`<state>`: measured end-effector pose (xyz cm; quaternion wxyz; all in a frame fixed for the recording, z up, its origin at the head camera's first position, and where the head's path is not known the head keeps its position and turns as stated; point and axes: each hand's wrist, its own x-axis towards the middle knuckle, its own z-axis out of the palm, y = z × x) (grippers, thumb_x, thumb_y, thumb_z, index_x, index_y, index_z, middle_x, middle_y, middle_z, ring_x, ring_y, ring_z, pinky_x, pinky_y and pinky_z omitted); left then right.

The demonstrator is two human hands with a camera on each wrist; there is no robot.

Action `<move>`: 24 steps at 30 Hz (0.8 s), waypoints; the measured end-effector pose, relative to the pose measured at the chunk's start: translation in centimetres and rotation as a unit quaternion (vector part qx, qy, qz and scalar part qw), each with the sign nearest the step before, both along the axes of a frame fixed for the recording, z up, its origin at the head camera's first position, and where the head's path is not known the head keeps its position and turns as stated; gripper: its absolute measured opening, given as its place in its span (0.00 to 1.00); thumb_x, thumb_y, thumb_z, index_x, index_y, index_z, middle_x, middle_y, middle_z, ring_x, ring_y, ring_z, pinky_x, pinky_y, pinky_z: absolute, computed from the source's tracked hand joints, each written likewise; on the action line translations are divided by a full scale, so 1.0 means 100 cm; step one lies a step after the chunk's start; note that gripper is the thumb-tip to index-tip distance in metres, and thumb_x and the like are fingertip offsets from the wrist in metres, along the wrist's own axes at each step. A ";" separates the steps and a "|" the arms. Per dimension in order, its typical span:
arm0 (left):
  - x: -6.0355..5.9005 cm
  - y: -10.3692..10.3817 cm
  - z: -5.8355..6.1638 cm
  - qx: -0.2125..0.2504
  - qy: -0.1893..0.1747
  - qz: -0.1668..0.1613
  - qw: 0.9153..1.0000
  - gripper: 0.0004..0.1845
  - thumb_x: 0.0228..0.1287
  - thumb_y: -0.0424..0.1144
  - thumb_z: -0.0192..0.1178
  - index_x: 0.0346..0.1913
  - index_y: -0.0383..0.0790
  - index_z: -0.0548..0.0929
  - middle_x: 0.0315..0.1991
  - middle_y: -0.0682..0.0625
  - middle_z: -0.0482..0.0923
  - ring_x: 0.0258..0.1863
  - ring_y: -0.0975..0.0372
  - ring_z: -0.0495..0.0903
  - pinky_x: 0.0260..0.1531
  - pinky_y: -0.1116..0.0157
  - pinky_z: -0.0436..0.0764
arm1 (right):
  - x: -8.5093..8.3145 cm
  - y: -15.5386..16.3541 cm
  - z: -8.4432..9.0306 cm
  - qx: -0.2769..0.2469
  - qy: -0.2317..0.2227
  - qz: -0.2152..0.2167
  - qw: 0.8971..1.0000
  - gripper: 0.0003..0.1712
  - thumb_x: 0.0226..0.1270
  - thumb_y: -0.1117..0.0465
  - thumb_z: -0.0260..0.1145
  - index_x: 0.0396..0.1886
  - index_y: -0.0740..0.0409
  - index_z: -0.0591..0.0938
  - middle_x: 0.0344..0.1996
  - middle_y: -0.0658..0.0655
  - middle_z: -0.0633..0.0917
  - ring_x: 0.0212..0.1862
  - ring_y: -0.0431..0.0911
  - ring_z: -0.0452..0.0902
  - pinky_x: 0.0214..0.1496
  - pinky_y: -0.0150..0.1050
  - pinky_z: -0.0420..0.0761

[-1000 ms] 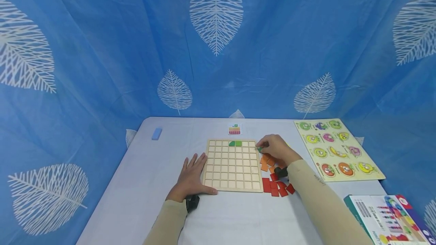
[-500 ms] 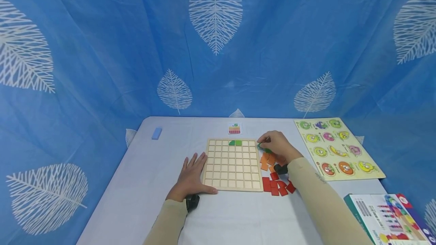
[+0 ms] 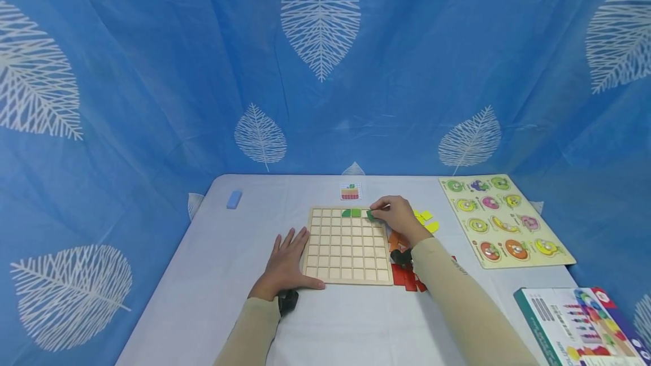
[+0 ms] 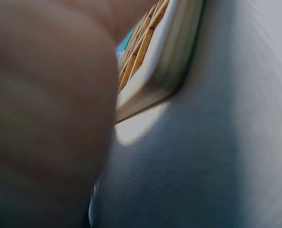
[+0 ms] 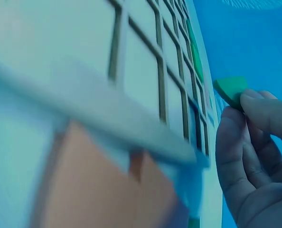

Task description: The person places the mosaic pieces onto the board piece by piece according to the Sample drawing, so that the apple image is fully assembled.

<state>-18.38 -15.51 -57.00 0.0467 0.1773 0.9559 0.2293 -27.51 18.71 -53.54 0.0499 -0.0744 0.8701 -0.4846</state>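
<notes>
Green tile (image 3: 370, 214) pinched in our right hand (image 3: 395, 216) hovers over the grid board (image 3: 347, 247)'s top row, frame centre; next it needs squaring into a cell. Our left hand (image 3: 286, 264) lies flat, steadying the board.

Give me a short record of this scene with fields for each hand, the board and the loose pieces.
Right hand: pinches a small green wooden tile over the top row of the board
Left hand: rests flat against the board's left edge
Wooden grid board: two green pieces in the top row
Loose pieces: yellow tiles, red tiles right of board
</notes>
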 end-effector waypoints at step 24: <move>0.001 -0.002 0.000 0.008 -0.003 -0.004 1.000 0.78 0.32 0.78 0.78 0.84 0.38 0.58 0.84 0.46 0.53 0.83 0.47 0.44 0.78 0.42 0.38 | 0.004 -0.051 -0.001 0.044 0.003 -0.036 0.998 0.03 0.71 0.65 0.74 0.35 0.58 0.90 0.30 0.51 0.86 0.34 0.48 0.82 0.44 0.50 0.83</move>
